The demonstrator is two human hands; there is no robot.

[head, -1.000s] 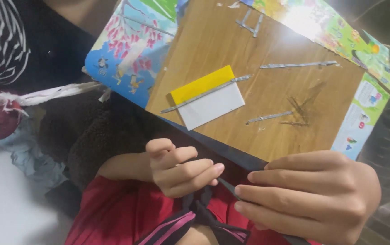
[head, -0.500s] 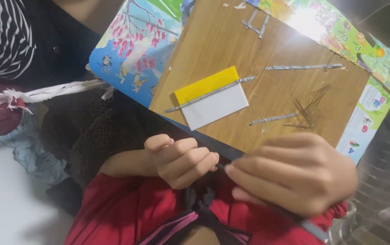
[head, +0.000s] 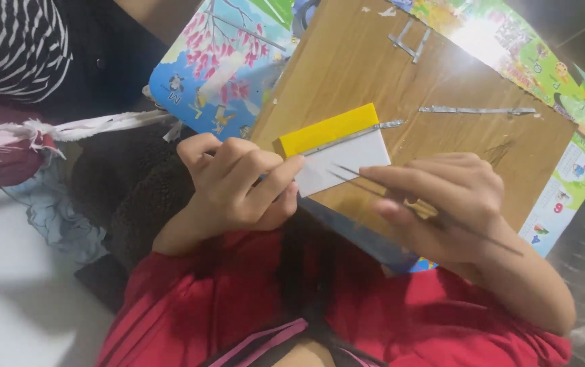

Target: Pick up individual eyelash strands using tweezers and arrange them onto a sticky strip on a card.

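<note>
My left hand (head: 238,183) is raised over the near edge of a brown board (head: 415,102), fingers curled, its forefinger tip touching the near left corner of a small yellow and white pad (head: 336,149). My right hand (head: 442,204) pinches a thin dark stick (head: 367,183) whose tip points left across the pad; its other end sticks out past my wrist. A silver strip (head: 353,136) lies along the pad's yellow band. Whether the left hand also pinches the stick's tip is unclear.
More silver strips (head: 476,110) lie farther back on the board. A colourful picture mat (head: 217,75) lies under the board. A person in a striped top (head: 13,41) sits at the far left. Red cloth (head: 238,312) covers my lap.
Both hands have risen from my lap to the board's near edge. The right hand has turned, so the thin stick now points across the pad.
</note>
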